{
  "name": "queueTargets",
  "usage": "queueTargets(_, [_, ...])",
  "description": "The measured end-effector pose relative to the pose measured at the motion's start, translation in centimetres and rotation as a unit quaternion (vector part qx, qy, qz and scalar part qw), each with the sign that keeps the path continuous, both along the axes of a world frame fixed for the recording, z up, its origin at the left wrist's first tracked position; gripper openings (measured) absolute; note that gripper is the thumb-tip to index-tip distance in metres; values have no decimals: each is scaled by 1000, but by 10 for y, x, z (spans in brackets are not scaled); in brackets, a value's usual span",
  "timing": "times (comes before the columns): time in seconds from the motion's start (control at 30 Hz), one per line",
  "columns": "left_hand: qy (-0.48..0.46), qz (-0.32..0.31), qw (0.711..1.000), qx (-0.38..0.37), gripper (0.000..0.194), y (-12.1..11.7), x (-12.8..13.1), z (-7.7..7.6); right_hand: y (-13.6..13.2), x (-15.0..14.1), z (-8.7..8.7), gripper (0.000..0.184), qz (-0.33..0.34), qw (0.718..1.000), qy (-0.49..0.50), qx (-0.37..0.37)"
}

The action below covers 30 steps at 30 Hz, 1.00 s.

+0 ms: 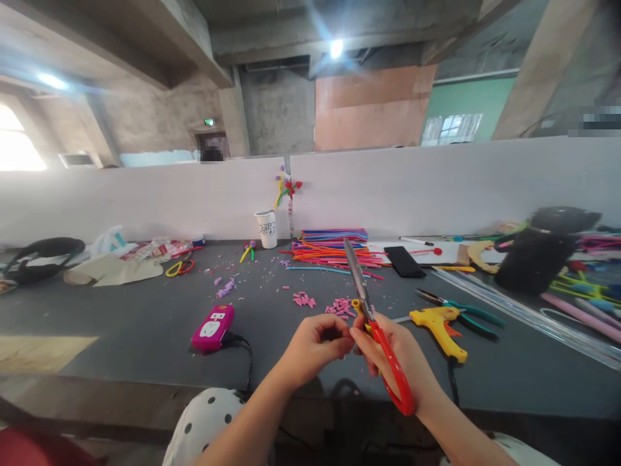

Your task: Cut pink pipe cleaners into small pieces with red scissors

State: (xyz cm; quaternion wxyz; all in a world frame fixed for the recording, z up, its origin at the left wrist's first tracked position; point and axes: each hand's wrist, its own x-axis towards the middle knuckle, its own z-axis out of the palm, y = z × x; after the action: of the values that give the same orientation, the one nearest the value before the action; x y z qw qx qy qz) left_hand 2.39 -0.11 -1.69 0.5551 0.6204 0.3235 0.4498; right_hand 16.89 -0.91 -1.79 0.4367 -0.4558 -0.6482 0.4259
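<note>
My right hand (pixel 395 349) is wrapped around scissors (pixel 361 278) with a red handle, blades pointing up and away over the table. A small yellow piece (pixel 356 305) shows beside the blades; whether it belongs to the scissors I cannot tell. Close beside it, my left hand (pixel 317 346) has its thumb and fingers curled together in a pinch, its tips near the right fingertips. Whatever they hold, if anything, is too small to make out. Just beyond the hands lie short pink cut pieces (pixel 341 307) and a smaller pink pile (pixel 304 299).
Fuzzy craft stems (pixel 334 249) are stacked at the back near a white patterned cup (pixel 266 230). Rightward are a black phone (pixel 404 261), a yellow glue gun (pixel 441 330), pliers (pixel 468 317) and a black jug (pixel 538 252). A magenta box (pixel 213 328) with a cable and other scissors (pixel 180 266) lie left.
</note>
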Motion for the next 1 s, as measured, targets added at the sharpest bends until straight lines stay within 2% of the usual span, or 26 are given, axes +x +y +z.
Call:
queueTargets(0.2, [-32,28,999,-5,8,6,-8,0,2,-2,6,19,-1,999,39,-3])
queueTargets(0.3, [-29,49,998,7,24,7,-14,-1,3,-4,9,21,22,997,72,-5])
queueTargets(0.37, [-6,32,999,-1,32,5,-19,-2,4,-6,10,22,37,995,93,-14])
queueTargets(0.47, [46,-22,998,-41,21,-1,-27,-3,4,-7,12,22,52,993,103,-23])
queueTargets(0.53, [45,-43,996,-70,15,-4,-32,-4,5,-7,11,21,76,993,90,-22])
queueTargets(0.6, [28,-45,995,-83,22,-7,-36,-4,5,-9,10,20,104,992,69,-23])
queueTargets(0.7, [5,-51,996,-79,19,-8,-38,-3,6,-15,6,19,122,991,35,-32])
queueTargets(0.77, [-18,-54,995,-85,24,-8,-37,-3,7,-20,4,20,118,992,24,-29])
queueTargets(0.9, [-54,-39,992,-111,19,-7,-33,-4,11,-25,3,23,86,995,30,-30])
queueTargets(1.0, [-77,-39,989,-121,13,-6,-30,-4,15,-25,2,24,88,995,40,-32])
